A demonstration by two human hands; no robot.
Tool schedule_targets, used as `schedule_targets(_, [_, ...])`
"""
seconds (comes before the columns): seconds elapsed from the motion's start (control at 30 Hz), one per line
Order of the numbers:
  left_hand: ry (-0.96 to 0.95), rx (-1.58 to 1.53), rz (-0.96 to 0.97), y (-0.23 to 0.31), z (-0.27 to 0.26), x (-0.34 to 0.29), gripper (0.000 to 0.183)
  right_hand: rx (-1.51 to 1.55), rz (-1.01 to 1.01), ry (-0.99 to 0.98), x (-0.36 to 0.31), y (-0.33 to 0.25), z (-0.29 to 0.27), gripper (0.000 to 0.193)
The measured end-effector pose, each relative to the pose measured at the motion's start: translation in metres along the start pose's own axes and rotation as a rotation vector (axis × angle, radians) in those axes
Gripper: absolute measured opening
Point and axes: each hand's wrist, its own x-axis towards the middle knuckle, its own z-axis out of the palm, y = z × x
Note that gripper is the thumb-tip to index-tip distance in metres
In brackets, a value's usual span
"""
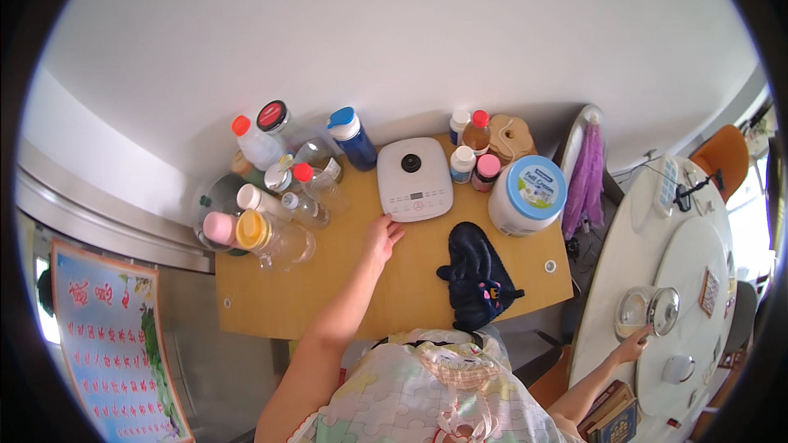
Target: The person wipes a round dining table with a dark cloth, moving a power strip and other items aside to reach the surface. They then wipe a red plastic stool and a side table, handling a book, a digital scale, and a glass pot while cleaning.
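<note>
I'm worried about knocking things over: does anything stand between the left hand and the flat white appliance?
Nothing visible does: the left hand is at the near left corner of the flat white appliance. The dark blue plush item lies to the right.

white base (415,189) 1 | glass kettle (632,312) 1 | tub (510,217) 1 | tables (533,254) 2

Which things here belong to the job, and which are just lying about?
Apparently in use:
flat white appliance base, left hand at its near corner
clear round glass vessel, at the right hand

Lying about:
dark-blue plush item
white plastic tub with blue lid
</note>
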Motion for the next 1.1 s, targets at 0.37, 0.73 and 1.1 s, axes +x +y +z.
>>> schedule_targets(0.37, [-0.197,-0.003,-0.144,0.041,0.009,0.021,0.022,0.023,-0.531,-0.108,-0.100,-0.077,-0.014,0.028])
schedule_targets(0.73, [-0.261,-0.013,-0.142,0.127,0.016,0.011,0.020,-0.102,-1.288,-1.284,-0.312,-0.167,0.041,0.075])
schedule_targets(1.1, [-0.193,-0.092,-0.321,0.174,0.059,0.001,0.038,-0.250,-1.390,-1.285,-0.437,-0.217,0.087,0.089])
